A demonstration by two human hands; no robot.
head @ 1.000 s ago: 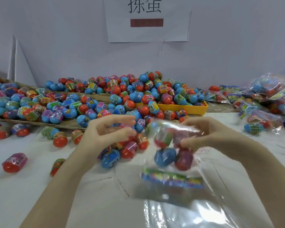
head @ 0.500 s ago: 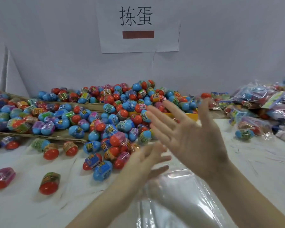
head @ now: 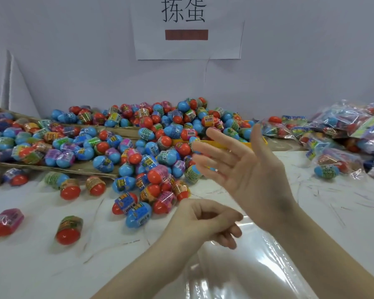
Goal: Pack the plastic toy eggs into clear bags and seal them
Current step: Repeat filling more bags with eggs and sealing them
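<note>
Raised above the table (head: 41, 266), the right hand (head: 246, 169) has its fingers spread and holds nothing. Lower down, the left hand (head: 205, 221) curls its fingers at the edge of the clear bags (head: 235, 272) lying flat; whether it pinches the film I cannot tell. Loose toy eggs (head: 151, 152) overflow a yellow tray (head: 225, 144) and cardboard trays (head: 78, 168). Filled bags (head: 343, 134) pile at right.

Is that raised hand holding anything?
No. The right hand is open and empty, fingers spread in the air above the eggs.
</note>
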